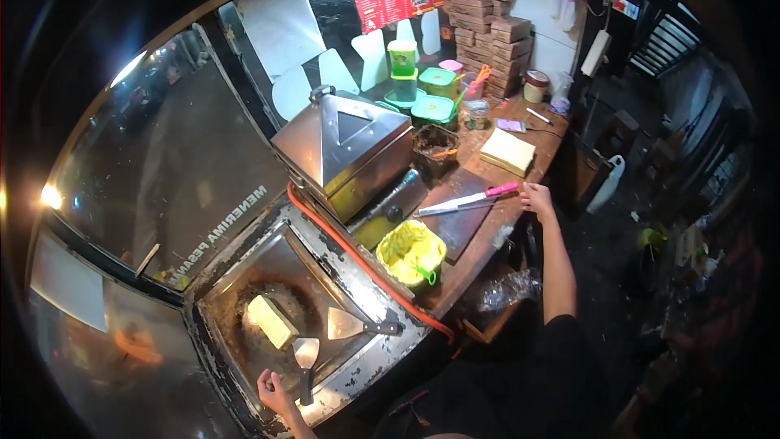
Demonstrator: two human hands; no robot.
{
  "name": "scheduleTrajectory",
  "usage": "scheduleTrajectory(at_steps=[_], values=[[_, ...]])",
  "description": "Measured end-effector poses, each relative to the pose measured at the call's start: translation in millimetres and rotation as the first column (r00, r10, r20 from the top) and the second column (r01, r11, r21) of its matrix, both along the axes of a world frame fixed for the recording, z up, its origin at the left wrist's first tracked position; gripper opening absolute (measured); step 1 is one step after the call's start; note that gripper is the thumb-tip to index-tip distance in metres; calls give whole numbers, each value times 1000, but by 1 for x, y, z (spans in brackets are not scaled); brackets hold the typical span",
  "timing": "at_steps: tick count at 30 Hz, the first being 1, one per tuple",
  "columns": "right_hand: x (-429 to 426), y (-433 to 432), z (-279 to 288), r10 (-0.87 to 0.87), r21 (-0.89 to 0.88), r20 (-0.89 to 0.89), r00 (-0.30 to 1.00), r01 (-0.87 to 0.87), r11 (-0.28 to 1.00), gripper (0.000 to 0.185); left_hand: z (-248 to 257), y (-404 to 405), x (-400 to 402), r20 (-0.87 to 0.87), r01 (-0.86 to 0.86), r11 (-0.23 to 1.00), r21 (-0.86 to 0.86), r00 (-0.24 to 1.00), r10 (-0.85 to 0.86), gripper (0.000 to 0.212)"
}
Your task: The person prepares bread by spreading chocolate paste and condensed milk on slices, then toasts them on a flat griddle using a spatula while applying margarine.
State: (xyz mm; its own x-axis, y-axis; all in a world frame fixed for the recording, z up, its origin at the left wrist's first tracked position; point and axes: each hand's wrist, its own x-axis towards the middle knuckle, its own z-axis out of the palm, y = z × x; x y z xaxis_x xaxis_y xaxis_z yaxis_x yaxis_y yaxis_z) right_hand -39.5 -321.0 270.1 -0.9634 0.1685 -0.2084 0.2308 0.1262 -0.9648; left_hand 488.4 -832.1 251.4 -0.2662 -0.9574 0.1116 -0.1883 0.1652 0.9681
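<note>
My left hand (274, 390) hovers by the griddle's near edge, its fingers curled with nothing visible in them. Close to it lie two griddle scrapers with dark handles, one metal blade (306, 352) pointing away from me and the other blade (344, 324) pointing left. A pale block of bread (272, 322) rests on the browned metal griddle (329, 283). My right hand (536, 200) is loosely bent at the table's edge, just right of a long knife's pink handle (502, 189), apparently not gripping it. The knife lies across a dark board (466, 235), beside a thin metal tool.
A yellow-lined tub (411, 250) with a green handle stands near the orange hose (365, 265). Beyond are a metal box with a pyramid lid (347, 146), a dark tub (436, 146), stacked bread slices (507, 151), a phone (510, 126), lidded containers (434, 108) and cardboard boxes (487, 36).
</note>
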Motion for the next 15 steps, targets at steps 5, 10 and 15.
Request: scheduleTrajectory(at_steps=[5,10,15], values=[[-103,26,-57,-126,152,-84,988,138,979,28,4,26,5,71,-83,996,-14,994,83,20],[-192,47,-114,-267,343,-130,955,296,892,41,24,51,30,79,-220,973,63,973,215,15],[-256,70,-159,-207,217,-137,969,233,948,60,46,74,47,220,-297,954,-34,929,297,12]])
